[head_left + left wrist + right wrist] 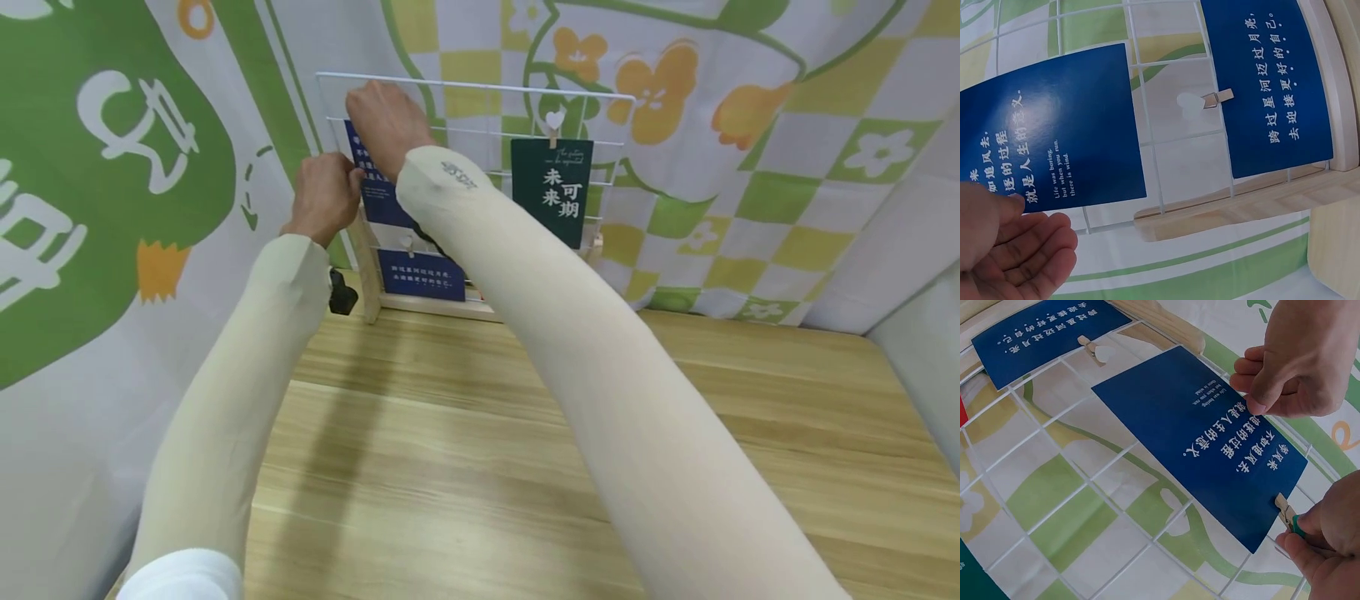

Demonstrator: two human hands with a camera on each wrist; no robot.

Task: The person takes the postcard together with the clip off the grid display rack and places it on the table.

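On the far left of the white wire grid (480, 92), the left hand (324, 196) pinches the edge of a blue card (1200, 440) between thumb and curled fingers (1254, 365), holding it flat against the wires. The right hand (386, 125) grips a small wooden clip (1284, 509) at the card's top edge (a bit of green shows between its fingertips). A second blue card (1272, 81) hangs lower, a dark green card (552, 192) to the right. The grid stands on the wooden surface (465, 450).

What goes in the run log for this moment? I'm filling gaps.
left hand: pinches blue card | right hand: pinches wooden clip | wire grid: upright
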